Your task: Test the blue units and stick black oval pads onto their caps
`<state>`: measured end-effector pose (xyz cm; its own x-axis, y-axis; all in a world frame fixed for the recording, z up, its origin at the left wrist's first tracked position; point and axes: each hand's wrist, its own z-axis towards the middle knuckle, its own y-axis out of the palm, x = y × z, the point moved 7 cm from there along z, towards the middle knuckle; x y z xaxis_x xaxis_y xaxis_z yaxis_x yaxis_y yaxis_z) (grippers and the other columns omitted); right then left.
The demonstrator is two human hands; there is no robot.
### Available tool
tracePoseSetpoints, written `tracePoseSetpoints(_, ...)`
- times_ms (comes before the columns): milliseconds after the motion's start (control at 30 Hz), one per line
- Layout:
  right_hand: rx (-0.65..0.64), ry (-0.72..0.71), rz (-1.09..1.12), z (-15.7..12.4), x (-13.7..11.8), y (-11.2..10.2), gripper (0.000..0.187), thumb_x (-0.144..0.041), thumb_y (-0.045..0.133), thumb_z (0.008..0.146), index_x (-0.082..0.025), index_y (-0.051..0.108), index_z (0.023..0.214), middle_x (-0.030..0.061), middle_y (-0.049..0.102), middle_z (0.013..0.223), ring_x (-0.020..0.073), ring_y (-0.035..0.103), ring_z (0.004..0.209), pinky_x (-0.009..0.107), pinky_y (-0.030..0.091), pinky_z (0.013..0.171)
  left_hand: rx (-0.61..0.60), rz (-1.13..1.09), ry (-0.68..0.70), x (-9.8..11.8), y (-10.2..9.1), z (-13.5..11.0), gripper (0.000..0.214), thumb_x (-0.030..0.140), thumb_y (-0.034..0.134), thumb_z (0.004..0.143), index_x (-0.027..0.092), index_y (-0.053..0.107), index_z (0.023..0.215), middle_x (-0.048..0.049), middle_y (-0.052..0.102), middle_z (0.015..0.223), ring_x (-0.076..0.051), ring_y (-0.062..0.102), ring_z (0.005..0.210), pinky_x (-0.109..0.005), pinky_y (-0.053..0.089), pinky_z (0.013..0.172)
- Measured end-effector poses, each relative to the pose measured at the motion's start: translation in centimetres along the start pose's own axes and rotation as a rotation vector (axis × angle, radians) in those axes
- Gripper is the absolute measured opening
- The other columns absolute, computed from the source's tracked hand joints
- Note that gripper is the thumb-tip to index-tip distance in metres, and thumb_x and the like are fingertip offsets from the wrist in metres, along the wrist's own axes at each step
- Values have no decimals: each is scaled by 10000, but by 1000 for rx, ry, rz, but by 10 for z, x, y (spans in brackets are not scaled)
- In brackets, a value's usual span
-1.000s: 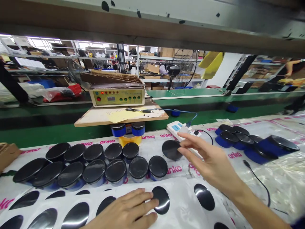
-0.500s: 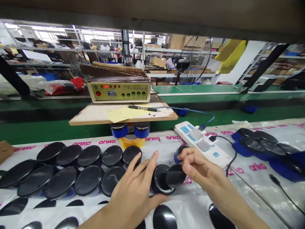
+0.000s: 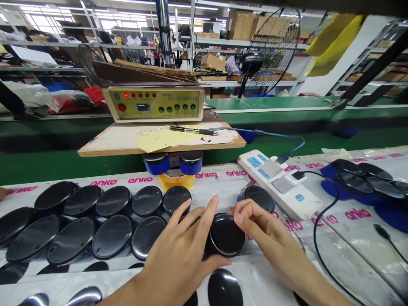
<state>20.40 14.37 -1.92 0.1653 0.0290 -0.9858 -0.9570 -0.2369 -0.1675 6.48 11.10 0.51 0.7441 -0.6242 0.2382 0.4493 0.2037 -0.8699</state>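
Observation:
In front of me stands a round black-topped unit. My left hand [image 3: 181, 246] curves round its left side, thumb along the near edge and fingers at the far edge. A thin glossy black disc [image 3: 227, 236] lies over the top of this unit, and the thumb and fingertips of my right hand [image 3: 261, 223] pinch its right edge. Just beyond my right hand is another black-topped unit [image 3: 259, 198]. Close below the held unit, a loose black disc [image 3: 225, 288] rests on the pale sheet.
Two rows of black-topped units [image 3: 113, 236] stand to the left, with more at the right [image 3: 366, 176]. A power strip [image 3: 280, 185] with plugs and cables lies right of centre. Behind, a yellow control box [image 3: 154, 104] sits on a wooden board [image 3: 121, 138] with a pen [image 3: 194, 130].
My right hand has moved left, bringing the black disc from a tilted position over the unit's right side to lie across its top. My left hand stays round the unit. The view has shifted.

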Motion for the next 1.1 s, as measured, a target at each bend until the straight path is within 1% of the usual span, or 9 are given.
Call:
tracePoseSetpoints(133, 9, -20, -13, 0, 2, 1, 255, -401, 504, 893, -210, 485, 725, 8, 489, 818, 144, 470, 755, 256, 407, 649, 8, 17, 5, 0, -1, 0, 719, 535, 394, 894, 102, 165, 1421, -48, 654, 1137, -182, 562, 1098, -390, 331, 1058)
tracePoseSetpoints(300, 31, -55, -77, -1, 3, 1, 233, -367, 504, 906, -213, 467, 735, -1, 488, 826, 138, 477, 776, 261, 399, 681, -6, 11, 5, 1, 0, -2, 727, 528, 419, 888, 108, 162, 1424, -40, 655, 1131, -175, 555, 1104, -378, 310, 1071)
tracePoseSetpoints(533, 38, -80, -101, -1, 4, 2, 228, -350, 499, 911, -214, 449, 734, -4, 485, 825, 136, 485, 774, 260, 406, 685, -12, -14, 2, 0, 2, -2, 776, 495, 510, 860, 120, 141, 1432, -40, 654, 1123, -176, 565, 1076, -398, 309, 1077)
tracePoseSetpoints(633, 38, -86, -99, -1, 6, 2, 222, -340, 497, 914, -215, 442, 738, -2, 488, 825, 136, 491, 775, 261, 410, 690, -11, -8, 5, 0, 2, -2, 777, 482, 521, 858, 122, 144, 1433, -46, 650, 1135, -177, 561, 1084, -398, 302, 1084)
tracePoseSetpoints(933, 45, -116, -134, -3, 7, 2, 216, -329, 482, 921, -220, 423, 743, 10, 494, 844, 149, 507, 804, 272, 425, 713, 13, 33, 31, 2, 1, -2, 689, 459, 466, 893, 97, 199, 1415, -61, 632, 1176, -178, 564, 1084, -388, 300, 1075)
tracePoseSetpoints(1100, 55, -164, -169, -4, 2, 4, 203, -289, 475, 926, -220, 420, 743, 7, 494, 856, 140, 512, 812, 274, 426, 727, 23, 50, 47, 3, 1, -3, 658, 461, 426, 910, 89, 213, 1409, -73, 608, 1219, -178, 562, 1083, -386, 295, 1073)
